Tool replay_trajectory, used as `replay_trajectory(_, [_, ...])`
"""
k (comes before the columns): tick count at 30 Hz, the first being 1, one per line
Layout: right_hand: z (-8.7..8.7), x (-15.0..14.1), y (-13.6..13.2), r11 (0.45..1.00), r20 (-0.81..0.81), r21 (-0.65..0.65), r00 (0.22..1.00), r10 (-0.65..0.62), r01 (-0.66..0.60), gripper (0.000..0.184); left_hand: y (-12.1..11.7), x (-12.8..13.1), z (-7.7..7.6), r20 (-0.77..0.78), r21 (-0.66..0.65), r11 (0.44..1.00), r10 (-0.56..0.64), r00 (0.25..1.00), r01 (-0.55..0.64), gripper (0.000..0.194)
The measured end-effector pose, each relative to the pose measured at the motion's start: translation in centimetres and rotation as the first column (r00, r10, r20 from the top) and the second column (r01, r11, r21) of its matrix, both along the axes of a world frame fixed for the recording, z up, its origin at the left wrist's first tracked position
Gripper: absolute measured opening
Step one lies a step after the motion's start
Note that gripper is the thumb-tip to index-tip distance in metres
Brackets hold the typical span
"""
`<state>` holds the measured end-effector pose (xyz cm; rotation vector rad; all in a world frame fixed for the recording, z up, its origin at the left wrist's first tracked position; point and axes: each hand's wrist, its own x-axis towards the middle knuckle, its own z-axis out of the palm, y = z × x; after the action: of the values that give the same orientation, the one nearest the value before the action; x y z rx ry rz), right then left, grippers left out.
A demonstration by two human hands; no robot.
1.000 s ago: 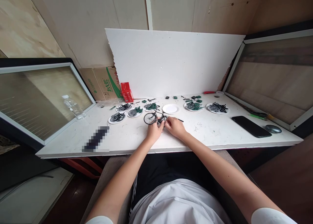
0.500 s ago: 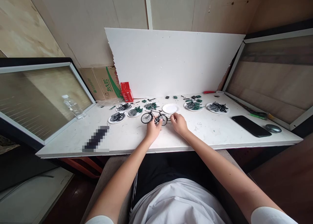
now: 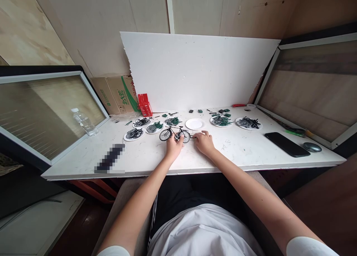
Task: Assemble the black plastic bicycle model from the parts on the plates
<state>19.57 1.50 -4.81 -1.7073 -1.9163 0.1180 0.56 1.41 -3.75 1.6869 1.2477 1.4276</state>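
A small black model bicycle (image 3: 165,135) is held just above the front middle of the table, side-on, with two spoked wheels. My left hand (image 3: 174,149) is closed around its lower middle, hiding the pedal area and part of the rear wheel. Right of that wheel, my right hand (image 3: 205,143) pinches a thin dark piece (image 3: 193,137) that points toward the wheel. Its kind is too small to make out, and whether it touches the bicycle cannot be told. Behind the hands lies a bare white plate (image 3: 195,124).
White plates with black and green bicycle parts stand to the left (image 3: 126,137) and right (image 3: 237,125). A red box (image 3: 145,106) and cardboard box (image 3: 115,94) are at the back left. A phone (image 3: 287,144) and grey round object (image 3: 311,147) lie right; a bottle (image 3: 83,122) lies left.
The bicycle has shifted slightly left in my left hand. My right fingers have turned a little, staying beside the rear wheel with the thin piece.
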Motion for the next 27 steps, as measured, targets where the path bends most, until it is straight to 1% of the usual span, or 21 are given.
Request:
replay_trajectory(6, [0.69,-0.18,-0.38,1.0,0.074,-0.003,0.997,-0.027,0.027,0.031,0.01,0.09,-0.06,-0.011,-0.013,1.0,0.0,1.0,0.0,0.037])
replay_trajectory(12, [0.74,-0.22,-0.44,0.999,0.139,-0.013,0.989,-0.047,0.049,0.028,-0.1,0.12,0.03,-0.007,-0.007,1.0,-0.01,1.0,0.01,0.038])
replay_trajectory(22, [0.12,-0.16,0.1,0.998,0.069,0.002,0.995,-0.07,0.07,0.026,-0.04,0.09,-0.05,-0.013,-0.017,1.0,-0.01,1.0,0.01,0.039])
replay_trajectory(27, [0.0,-0.04,0.19,0.995,0.051,0.065,0.996,-0.073,0.07,0.03,-0.18,0.13,0.12,-0.008,-0.011,1.0,-0.015,1.0,0.014,0.038])
